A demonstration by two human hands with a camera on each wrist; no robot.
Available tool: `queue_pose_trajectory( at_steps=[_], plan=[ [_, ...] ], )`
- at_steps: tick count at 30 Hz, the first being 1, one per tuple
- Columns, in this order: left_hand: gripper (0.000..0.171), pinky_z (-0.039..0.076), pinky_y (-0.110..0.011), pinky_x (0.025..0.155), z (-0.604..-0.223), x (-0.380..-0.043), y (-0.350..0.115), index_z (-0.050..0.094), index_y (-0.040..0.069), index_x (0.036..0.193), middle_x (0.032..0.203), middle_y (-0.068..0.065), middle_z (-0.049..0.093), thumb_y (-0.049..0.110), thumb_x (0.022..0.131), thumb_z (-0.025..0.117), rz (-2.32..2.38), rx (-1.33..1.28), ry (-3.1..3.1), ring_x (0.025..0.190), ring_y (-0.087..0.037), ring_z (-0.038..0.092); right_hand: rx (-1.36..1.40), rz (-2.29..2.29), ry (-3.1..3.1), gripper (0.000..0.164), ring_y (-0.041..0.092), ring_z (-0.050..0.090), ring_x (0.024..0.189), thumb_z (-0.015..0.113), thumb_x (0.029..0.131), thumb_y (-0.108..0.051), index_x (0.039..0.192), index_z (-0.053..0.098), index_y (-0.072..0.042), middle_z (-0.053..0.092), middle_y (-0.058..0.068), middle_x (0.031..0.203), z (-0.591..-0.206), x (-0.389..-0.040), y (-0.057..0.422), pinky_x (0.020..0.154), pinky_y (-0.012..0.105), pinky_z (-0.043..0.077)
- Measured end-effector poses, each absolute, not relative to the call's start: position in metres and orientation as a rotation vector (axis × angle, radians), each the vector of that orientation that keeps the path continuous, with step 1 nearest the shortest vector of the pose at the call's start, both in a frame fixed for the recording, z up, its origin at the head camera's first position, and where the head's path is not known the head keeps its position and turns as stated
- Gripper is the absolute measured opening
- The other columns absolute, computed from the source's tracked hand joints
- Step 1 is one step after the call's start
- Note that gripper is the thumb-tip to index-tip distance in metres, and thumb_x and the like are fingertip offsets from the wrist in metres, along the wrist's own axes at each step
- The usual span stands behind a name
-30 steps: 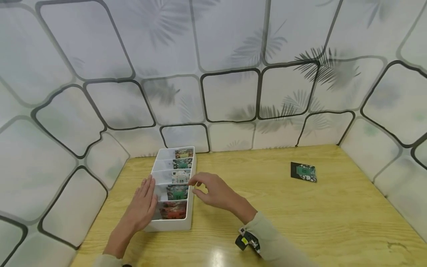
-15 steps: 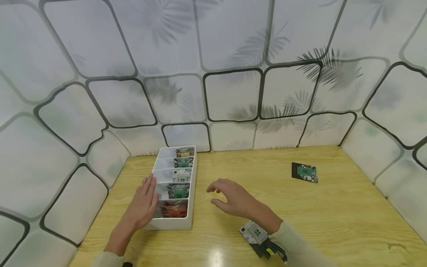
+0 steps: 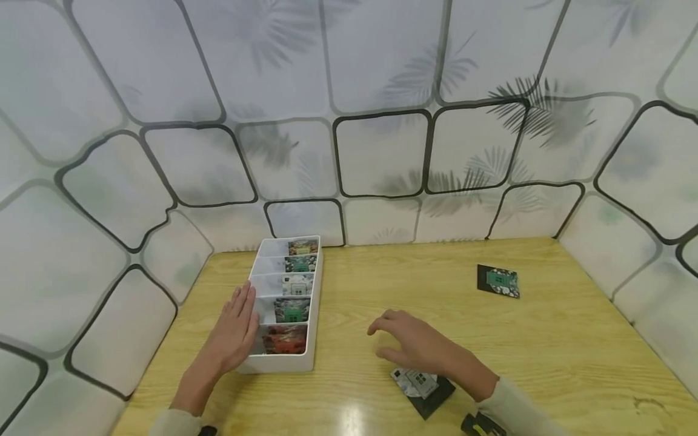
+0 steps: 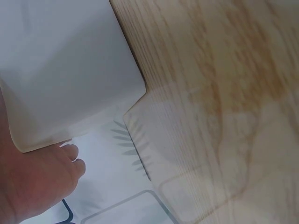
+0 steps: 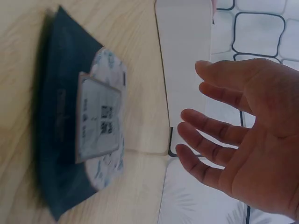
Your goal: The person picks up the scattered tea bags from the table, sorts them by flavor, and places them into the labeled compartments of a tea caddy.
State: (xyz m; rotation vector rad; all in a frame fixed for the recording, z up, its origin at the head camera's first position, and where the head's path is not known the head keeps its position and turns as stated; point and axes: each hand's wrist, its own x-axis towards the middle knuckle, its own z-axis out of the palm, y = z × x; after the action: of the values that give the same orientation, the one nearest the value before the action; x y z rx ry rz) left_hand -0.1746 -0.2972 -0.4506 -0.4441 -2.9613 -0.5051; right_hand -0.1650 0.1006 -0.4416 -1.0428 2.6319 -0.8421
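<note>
A long white divided box (image 3: 277,363) stands on the left of the table, with printed sachets in its compartments: red ones (image 3: 286,340) nearest, then green (image 3: 292,310), white (image 3: 297,284) and more behind. My left hand (image 3: 231,333) rests flat with straight fingers along the box's left side. My right hand (image 3: 414,342) hovers over the table right of the box, fingers loosely bent and holding nothing. Just below it lies a dark sachet with a white patterned label (image 3: 421,387), which the right wrist view shows close up beside the hand.
Another sachet (image 3: 498,281), black with a green label, lies flat at the back right of the wooden table (image 3: 545,351). A patterned pale curtain (image 3: 376,157) surrounds the table at the back and both sides.
My right hand has moved from the box's right rim rightward and nearer to me, uncovering the white-labelled sachet that its forearm had hidden. The left hand stays at the box.
</note>
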Motion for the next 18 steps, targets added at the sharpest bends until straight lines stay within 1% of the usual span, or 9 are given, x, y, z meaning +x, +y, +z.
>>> queue_pose_trajectory(
  at_steps=[3, 6, 12, 14, 18],
  plan=[
    [0.057, 0.014, -0.066, 0.12, -0.45, -0.175, -0.297, 0.021, -0.013, 0.157, 0.167, -0.029, 0.014, 0.017, 0.111, 0.035, -0.507, -0.444, -2.956, 0.152, -0.05, 0.011, -1.023, -0.809, 2.605, 0.033, 0.027, 0.06, 0.116, 0.067, 0.101, -0.026, 0.132, 0.066, -0.015, 0.059, 0.005, 0.13, -0.441, -0.161, 0.109, 0.088, 0.046, 0.054],
    [0.057, 0.015, -0.065, 0.12, -0.452, -0.174, -0.297, 0.021, -0.013, 0.157, 0.167, -0.029, 0.014, 0.016, 0.11, 0.036, -0.505, -0.442, -2.954, 0.153, -0.05, 0.011, -0.988, -0.804, 2.558, 0.037, 0.028, 0.059, 0.113, 0.072, 0.098, -0.029, 0.132, 0.065, -0.016, 0.058, 0.004, 0.129, -0.443, -0.157, 0.117, 0.086, 0.043, 0.054],
    [0.058, 0.018, -0.067, 0.118, -0.453, -0.175, -0.298, 0.022, -0.013, 0.157, 0.165, -0.031, 0.016, 0.016, 0.11, 0.038, -0.52, -0.461, -2.93, 0.151, -0.051, 0.015, -0.953, -0.78, 2.491, 0.05, 0.025, 0.055, 0.117, 0.081, 0.09, -0.036, 0.134, 0.063, -0.021, 0.054, 0.002, 0.133, -0.449, -0.149, 0.135, 0.089, 0.042, 0.053],
    [0.058, 0.017, -0.067, 0.118, -0.452, -0.174, -0.297, 0.022, -0.013, 0.157, 0.165, -0.031, 0.016, 0.016, 0.11, 0.038, -0.525, -0.462, -2.931, 0.151, -0.051, 0.015, -0.951, -0.759, 2.494, 0.053, 0.023, 0.053, 0.117, 0.084, 0.087, -0.035, 0.134, 0.063, -0.023, 0.053, 0.001, 0.133, -0.452, -0.145, 0.139, 0.09, 0.041, 0.053],
    [0.058, 0.015, -0.066, 0.119, -0.452, -0.174, -0.297, 0.021, -0.013, 0.157, 0.167, -0.029, 0.014, 0.016, 0.11, 0.037, -0.515, -0.444, -2.949, 0.152, -0.05, 0.012, -0.952, -0.726, 2.524, 0.05, 0.019, 0.05, 0.113, 0.087, 0.084, -0.03, 0.128, 0.065, -0.025, 0.053, -0.003, 0.13, -0.456, -0.142, 0.145, 0.087, 0.038, 0.052]
  ],
)
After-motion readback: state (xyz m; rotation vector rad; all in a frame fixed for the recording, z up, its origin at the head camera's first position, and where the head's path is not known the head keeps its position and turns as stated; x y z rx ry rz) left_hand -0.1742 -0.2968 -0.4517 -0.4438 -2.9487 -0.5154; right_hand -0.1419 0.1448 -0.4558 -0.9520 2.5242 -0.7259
